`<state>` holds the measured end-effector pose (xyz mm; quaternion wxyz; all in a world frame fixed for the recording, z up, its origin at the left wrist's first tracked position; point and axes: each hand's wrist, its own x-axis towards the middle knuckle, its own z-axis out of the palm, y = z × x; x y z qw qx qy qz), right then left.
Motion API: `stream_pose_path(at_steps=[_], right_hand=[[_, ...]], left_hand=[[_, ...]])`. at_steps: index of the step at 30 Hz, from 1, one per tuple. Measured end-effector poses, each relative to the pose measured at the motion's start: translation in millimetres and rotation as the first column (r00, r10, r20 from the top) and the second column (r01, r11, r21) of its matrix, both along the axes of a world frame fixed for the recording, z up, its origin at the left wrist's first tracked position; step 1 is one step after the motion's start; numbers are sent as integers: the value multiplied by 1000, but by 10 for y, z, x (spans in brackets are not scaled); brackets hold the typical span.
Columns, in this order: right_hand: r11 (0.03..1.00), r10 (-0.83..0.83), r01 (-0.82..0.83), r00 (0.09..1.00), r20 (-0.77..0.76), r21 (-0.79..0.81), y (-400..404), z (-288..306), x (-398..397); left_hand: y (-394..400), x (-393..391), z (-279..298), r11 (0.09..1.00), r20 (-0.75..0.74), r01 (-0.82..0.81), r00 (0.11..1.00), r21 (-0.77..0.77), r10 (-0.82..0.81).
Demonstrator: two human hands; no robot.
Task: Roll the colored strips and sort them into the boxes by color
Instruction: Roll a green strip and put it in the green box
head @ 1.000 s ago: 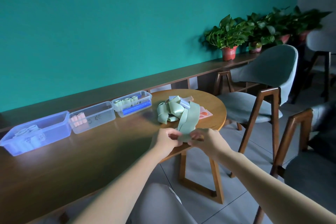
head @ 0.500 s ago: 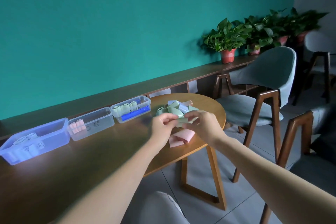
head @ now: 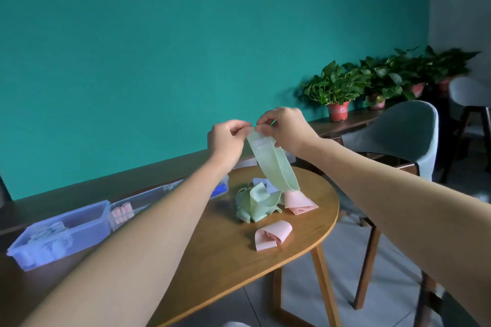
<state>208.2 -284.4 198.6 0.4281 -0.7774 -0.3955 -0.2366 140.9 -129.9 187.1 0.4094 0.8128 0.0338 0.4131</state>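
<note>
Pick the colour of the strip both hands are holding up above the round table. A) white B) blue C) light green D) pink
C: the left hand and right hand pinch the top end of a light green strip, which hangs down toward the round table.

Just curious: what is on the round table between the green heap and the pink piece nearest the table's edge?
Nothing: the head view shows bare wood between the green heap and the pink piece on the round table.
</note>
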Motion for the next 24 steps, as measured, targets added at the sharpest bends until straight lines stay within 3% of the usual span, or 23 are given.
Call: stream_pose_path(at_steps=[8, 15, 21, 24], right_hand=[[992, 102, -107, 992, 77, 65, 166, 573, -315], [970, 231, -232, 973, 21, 75, 431, 763, -848], [900, 435, -431, 895, -103, 56, 735, 689, -1309], [826, 557, -563, 807, -196, 30, 841, 636, -1554]], left_hand=[[264, -380, 575, 998, 66, 17, 998, 62, -21], [471, -1201, 837, 997, 46, 13, 999, 71, -17], [671, -1997, 769, 996, -29, -44, 998, 83, 47], [767, -2333, 674, 995, -51, -71, 996, 77, 75]])
